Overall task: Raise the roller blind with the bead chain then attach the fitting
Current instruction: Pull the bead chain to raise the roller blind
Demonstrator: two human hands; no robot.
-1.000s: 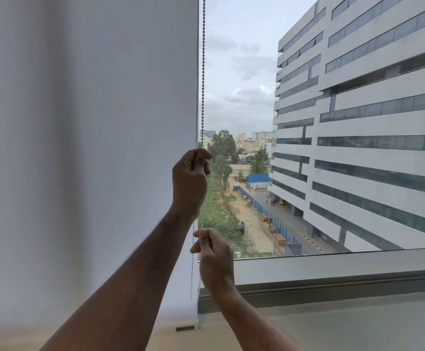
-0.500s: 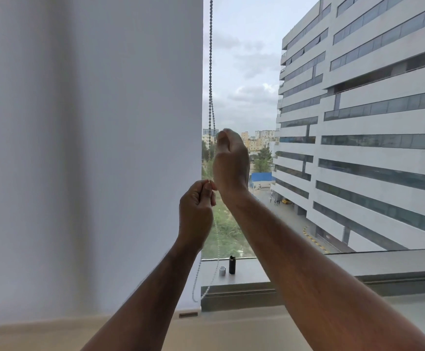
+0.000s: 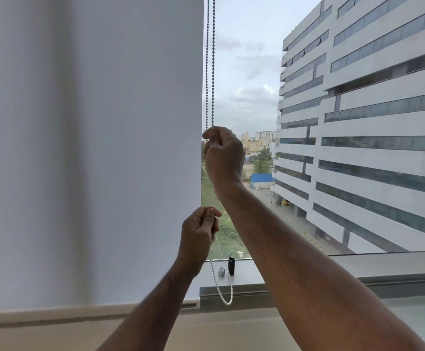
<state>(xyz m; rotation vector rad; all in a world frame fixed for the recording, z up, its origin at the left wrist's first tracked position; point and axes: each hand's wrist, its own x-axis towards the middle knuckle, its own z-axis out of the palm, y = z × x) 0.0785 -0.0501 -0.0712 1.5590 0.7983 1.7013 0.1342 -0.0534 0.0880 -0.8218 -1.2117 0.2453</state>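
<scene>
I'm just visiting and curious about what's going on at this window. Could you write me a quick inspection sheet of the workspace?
Surface: grey window sill, running along the foot of the glass.
Job's things: white roller blind covers the left part of the window, its bottom edge near sill level; bead chain hangs beside it, its loop drooping past the sill edge; small black fitting and small grey piece stand on the sill.
Clutter: nothing seen.
Grippers: right hand pinches the chain higher up; left hand pinches it lower.
Cables: nothing seen apart from the chain.
Surroundings: large white office building outside, cloudy sky.
</scene>
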